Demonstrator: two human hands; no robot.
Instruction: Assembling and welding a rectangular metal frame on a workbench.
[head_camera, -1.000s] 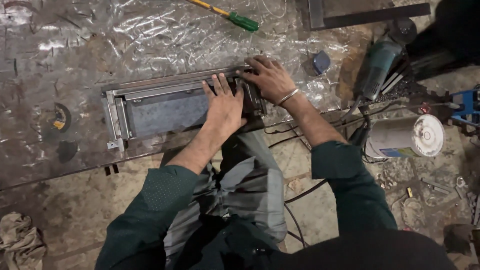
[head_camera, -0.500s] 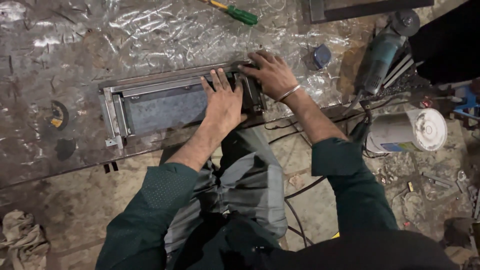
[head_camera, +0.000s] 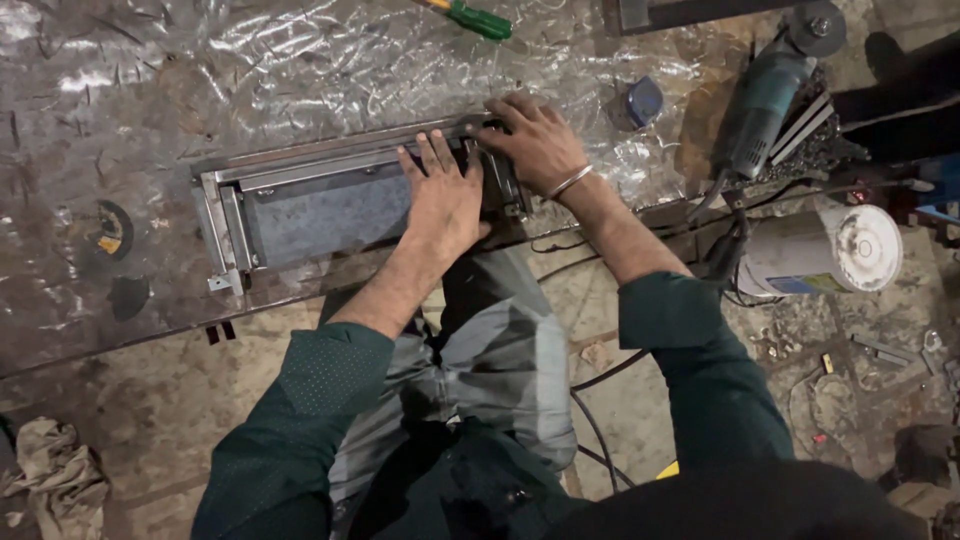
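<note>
Right at the near edge of the worktable (head_camera: 120, 300) lies a long metal frame (head_camera: 330, 200) with a grey panel in it. Flat on its right part presses the left hand (head_camera: 440, 200), fingers spread wide. Just beside, the right hand (head_camera: 530, 140) grips the frame's right end, fingers curled over it. Crinkled clear plastic sheet (head_camera: 300, 60) covers the table behind. A green-handled screwdriver (head_camera: 478, 18) lies beyond; an angle grinder (head_camera: 765, 100) and a white cylindrical can (head_camera: 825, 252) with a blue label sit to the right, a cutting disc (head_camera: 110, 228) to the left.
</note>
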